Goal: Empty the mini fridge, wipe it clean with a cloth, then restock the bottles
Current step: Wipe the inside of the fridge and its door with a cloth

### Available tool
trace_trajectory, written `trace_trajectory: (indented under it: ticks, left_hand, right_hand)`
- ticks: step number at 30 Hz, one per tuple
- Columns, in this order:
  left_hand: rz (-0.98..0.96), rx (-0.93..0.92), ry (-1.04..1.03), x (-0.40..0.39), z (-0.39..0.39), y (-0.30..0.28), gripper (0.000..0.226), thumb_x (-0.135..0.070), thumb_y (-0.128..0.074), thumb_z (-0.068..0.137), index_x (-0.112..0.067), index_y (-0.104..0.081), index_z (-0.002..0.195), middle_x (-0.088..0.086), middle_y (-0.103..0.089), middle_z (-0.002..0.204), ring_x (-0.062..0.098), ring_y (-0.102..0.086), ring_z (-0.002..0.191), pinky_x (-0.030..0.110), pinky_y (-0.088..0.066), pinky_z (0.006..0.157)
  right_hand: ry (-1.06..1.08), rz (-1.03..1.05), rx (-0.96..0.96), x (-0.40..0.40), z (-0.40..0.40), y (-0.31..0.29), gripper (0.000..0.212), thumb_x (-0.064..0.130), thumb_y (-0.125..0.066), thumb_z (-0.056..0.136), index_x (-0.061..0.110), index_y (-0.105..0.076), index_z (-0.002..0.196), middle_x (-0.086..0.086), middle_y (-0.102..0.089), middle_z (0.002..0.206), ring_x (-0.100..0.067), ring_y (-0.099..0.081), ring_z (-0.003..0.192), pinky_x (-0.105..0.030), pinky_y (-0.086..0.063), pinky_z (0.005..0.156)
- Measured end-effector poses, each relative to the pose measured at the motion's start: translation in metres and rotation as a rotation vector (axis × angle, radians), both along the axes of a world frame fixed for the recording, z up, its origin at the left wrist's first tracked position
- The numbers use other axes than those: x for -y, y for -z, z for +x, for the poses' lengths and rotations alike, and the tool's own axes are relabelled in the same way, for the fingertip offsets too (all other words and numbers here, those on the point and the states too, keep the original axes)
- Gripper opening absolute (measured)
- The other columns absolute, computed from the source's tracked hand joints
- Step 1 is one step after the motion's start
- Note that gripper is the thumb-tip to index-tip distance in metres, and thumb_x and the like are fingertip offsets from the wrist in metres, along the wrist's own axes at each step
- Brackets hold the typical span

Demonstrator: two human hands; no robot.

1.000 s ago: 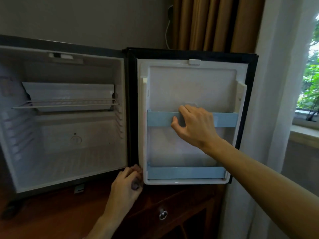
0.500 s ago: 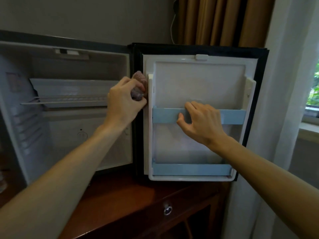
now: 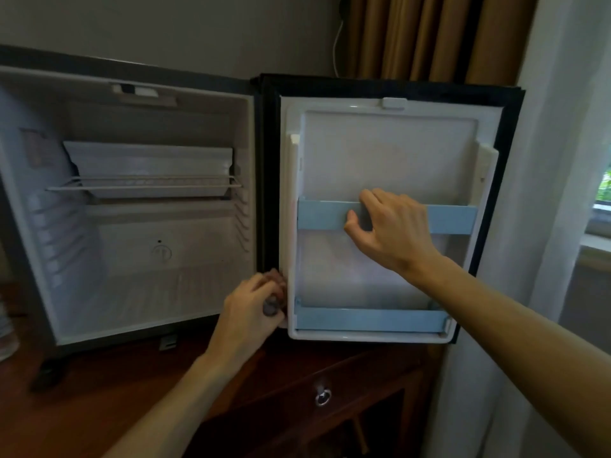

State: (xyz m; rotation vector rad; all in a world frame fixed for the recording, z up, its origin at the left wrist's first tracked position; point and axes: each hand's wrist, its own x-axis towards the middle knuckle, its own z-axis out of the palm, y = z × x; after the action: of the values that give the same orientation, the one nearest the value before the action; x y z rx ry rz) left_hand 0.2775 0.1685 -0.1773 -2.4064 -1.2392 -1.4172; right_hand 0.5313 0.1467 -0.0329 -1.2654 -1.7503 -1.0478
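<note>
- Mini fridge (image 3: 139,292) sits on a dark wooden cabinet (image 3: 99,391), door (image 3: 390,153) swung fully open to the right.
- Interior: one wire shelf (image 3: 145,186) in the upper half, white tray (image 3: 148,163) behind and above it. No bottles visible inside or in the door racks.
- Door liner is white, with two light-blue rails: upper rail (image 3: 453,219), lower rail (image 3: 370,320).
- Left hand (image 3: 251,312) is low at the hinge side of the door, fingers curled round a small wadded cloth (image 3: 271,307), greyish, mostly hidden by the fingers. Cloth is pressed against the door's inner left edge, near the bottom corner.
- Right hand (image 3: 393,229) grips the upper rail around its middle: fingers hooked over the top edge, thumb under the front.
- Both forearms are bare and reach in from the bottom of the view.
- Cabinet has a metal ring pull (image 3: 322,396) on the front, below the door.
- Brown curtain (image 3: 429,38) behind the fridge, sheer white curtain (image 3: 562,193) to the right, window strip (image 3: 603,190) at far right edge.
- Blurred pale object at far left edge on the cabinet top, can't identify.
</note>
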Motion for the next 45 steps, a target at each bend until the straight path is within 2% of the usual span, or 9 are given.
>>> trace_trajectory:
  ticks: [7, 11, 14, 16, 19, 25, 29, 38, 45]
  left_hand:
    - [0.310, 0.140, -0.005, -0.014, 0.006, -0.170, 0.022, -0.016, -0.082, 0.076, -0.016, -0.071, 0.096, -0.006, -0.059, 0.098, 0.009, -0.058, 0.081, 0.024, -0.051, 0.075]
    - [0.404, 0.163, -0.093, -0.023, 0.007, -0.226, 0.022, -0.024, -0.076, 0.079, -0.018, -0.070, 0.099, 0.000, -0.063, 0.103, 0.014, -0.061, 0.089, 0.035, -0.055, 0.080]
    - [0.384, 0.168, -0.074, -0.019, 0.010, -0.197, 0.020, -0.018, -0.076, 0.078, -0.017, -0.069, 0.097, -0.004, -0.060, 0.100, 0.009, -0.058, 0.084, 0.010, -0.041, 0.076]
    - [0.322, 0.173, -0.050, -0.014, 0.009, -0.150, 0.022, -0.012, -0.078, 0.075, -0.017, -0.069, 0.095, -0.010, -0.056, 0.100, 0.003, -0.053, 0.083, 0.004, -0.038, 0.075]
    - [0.179, 0.146, -0.073, -0.008, 0.009, -0.064, 0.029, -0.009, -0.082, 0.073, -0.019, -0.068, 0.095, -0.008, -0.059, 0.106, 0.009, -0.058, 0.088, 0.029, -0.055, 0.078]
    - [-0.149, 0.059, -0.044, 0.005, 0.009, 0.059, 0.039, -0.013, -0.086, 0.075, -0.024, -0.068, 0.108, -0.014, -0.054, 0.113, 0.010, -0.058, 0.098, 0.035, -0.058, 0.082]
    - [-0.110, 0.043, -0.026, 0.003, 0.007, 0.031, 0.036, -0.012, -0.087, 0.074, -0.028, -0.067, 0.099, -0.015, -0.053, 0.105, 0.007, -0.059, 0.091, 0.027, -0.057, 0.076]
    - [0.354, 0.090, -0.051, -0.016, 0.004, -0.195, 0.024, -0.011, -0.079, 0.078, -0.013, -0.070, 0.100, 0.003, -0.061, 0.103, 0.011, -0.058, 0.086, 0.015, -0.043, 0.078]
    - [0.271, 0.130, -0.040, -0.012, 0.007, -0.115, 0.025, -0.007, -0.081, 0.075, -0.016, -0.067, 0.095, -0.002, -0.059, 0.103, 0.008, -0.055, 0.085, 0.013, -0.043, 0.075]
  right_hand:
    - [-0.008, -0.005, -0.010, -0.001, 0.000, 0.000, 0.035, 0.043, -0.047, 0.091, 0.016, -0.041, 0.069, 0.001, -0.042, 0.063, -0.018, -0.037, 0.052, -0.030, -0.026, 0.054]
    - [-0.010, 0.005, -0.011, -0.001, 0.001, 0.001, 0.035, 0.044, -0.047, 0.091, 0.017, -0.041, 0.071, 0.002, -0.043, 0.063, -0.018, -0.037, 0.052, -0.030, -0.024, 0.055]
    - [-0.007, 0.009, -0.015, 0.000, 0.001, 0.000, 0.035, 0.044, -0.048, 0.091, 0.017, -0.041, 0.070, 0.003, -0.041, 0.064, -0.018, -0.037, 0.053, -0.029, -0.022, 0.056]
    - [0.001, 0.016, -0.012, 0.001, 0.000, 0.000, 0.034, 0.043, -0.049, 0.090, 0.017, -0.039, 0.070, 0.004, -0.039, 0.064, -0.018, -0.037, 0.053, -0.029, -0.021, 0.056]
    - [0.001, 0.014, -0.007, 0.000, 0.001, 0.000, 0.034, 0.043, -0.050, 0.090, 0.017, -0.039, 0.070, 0.004, -0.039, 0.064, -0.019, -0.039, 0.053, -0.028, -0.021, 0.055]
    - [-0.006, 0.013, -0.008, 0.002, 0.000, 0.000, 0.035, 0.044, -0.048, 0.091, 0.016, -0.042, 0.070, 0.002, -0.044, 0.064, -0.019, -0.040, 0.053, -0.029, -0.024, 0.055]
    - [-0.010, 0.013, -0.008, 0.002, 0.001, -0.001, 0.035, 0.044, -0.049, 0.090, 0.017, -0.041, 0.070, 0.003, -0.042, 0.063, -0.018, -0.038, 0.053, -0.029, -0.023, 0.056]
    - [-0.026, 0.011, -0.013, 0.000, 0.002, 0.001, 0.035, 0.044, -0.049, 0.091, 0.017, -0.042, 0.070, 0.005, -0.039, 0.064, -0.016, -0.036, 0.052, -0.028, -0.022, 0.055]
    - [-0.019, 0.053, -0.021, 0.000, 0.001, 0.001, 0.033, 0.043, -0.051, 0.088, 0.018, -0.040, 0.069, 0.002, -0.043, 0.063, -0.019, -0.037, 0.053, -0.029, -0.021, 0.056]
